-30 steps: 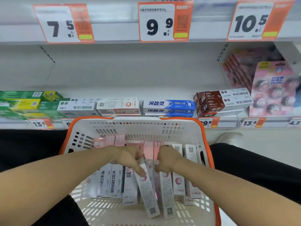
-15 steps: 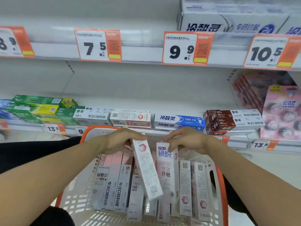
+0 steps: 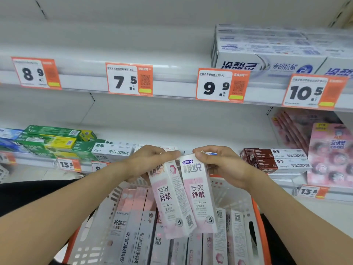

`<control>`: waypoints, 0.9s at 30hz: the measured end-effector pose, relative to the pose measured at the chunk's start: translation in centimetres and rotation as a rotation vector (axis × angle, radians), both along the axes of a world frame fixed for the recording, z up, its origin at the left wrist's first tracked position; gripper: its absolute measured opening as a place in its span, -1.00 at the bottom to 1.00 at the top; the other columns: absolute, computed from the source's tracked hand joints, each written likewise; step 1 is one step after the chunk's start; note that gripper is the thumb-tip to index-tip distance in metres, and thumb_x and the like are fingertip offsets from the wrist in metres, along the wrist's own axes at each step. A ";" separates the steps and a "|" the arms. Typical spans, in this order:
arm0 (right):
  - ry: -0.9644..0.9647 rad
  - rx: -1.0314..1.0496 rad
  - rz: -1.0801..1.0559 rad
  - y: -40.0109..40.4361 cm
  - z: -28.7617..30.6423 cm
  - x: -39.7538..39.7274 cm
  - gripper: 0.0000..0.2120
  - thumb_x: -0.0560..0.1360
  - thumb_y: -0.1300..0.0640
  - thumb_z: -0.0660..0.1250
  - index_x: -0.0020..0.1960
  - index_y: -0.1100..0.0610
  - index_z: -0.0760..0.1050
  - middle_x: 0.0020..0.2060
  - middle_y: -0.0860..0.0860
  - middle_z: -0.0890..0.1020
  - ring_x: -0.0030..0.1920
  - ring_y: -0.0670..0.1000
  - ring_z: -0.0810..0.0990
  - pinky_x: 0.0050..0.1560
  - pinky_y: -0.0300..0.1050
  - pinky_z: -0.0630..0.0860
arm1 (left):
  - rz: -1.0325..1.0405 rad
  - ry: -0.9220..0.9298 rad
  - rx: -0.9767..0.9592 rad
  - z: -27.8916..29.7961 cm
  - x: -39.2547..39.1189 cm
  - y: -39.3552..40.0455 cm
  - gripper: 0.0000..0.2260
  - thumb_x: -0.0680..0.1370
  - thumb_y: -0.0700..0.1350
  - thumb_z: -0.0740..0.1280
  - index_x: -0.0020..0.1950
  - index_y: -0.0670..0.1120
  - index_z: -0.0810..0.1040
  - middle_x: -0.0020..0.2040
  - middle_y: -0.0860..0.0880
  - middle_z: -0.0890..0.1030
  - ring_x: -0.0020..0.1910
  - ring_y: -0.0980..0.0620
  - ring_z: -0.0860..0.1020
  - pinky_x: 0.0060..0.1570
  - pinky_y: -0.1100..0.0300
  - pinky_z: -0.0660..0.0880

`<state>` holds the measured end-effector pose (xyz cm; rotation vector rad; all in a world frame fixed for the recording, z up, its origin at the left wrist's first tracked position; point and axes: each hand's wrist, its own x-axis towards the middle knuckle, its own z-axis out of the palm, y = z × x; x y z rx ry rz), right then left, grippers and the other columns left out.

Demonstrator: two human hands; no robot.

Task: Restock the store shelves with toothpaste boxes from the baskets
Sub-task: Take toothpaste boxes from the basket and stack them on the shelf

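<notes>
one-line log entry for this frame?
left hand: grips pink box | right hand: grips second pink box | above basket

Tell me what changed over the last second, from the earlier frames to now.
Both hands have lifted out of the basket. The left hand and the right hand each raised one pink toothpaste box, left box and right box, by its top end, side by side above the basket. The remaining boxes in the basket and the shelf stock stayed put.
</notes>
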<state>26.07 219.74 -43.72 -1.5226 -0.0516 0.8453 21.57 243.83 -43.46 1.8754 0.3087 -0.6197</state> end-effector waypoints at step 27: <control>-0.300 -0.037 0.340 4.3 8.7 -0.4 -0.51 0.27 -0.02 0.63 0.09 0.13 0.57 0.05 0.09 0.71 0.04 0.11 0.70 0.15 0.11 0.60 | -0.133 -0.350 -0.056 9.6 -1.3 4.8 -0.55 0.33 0.35 0.39 -0.07 0.00 0.65 -0.05 -0.06 0.73 -0.11 0.01 0.68 -0.09 0.14 0.56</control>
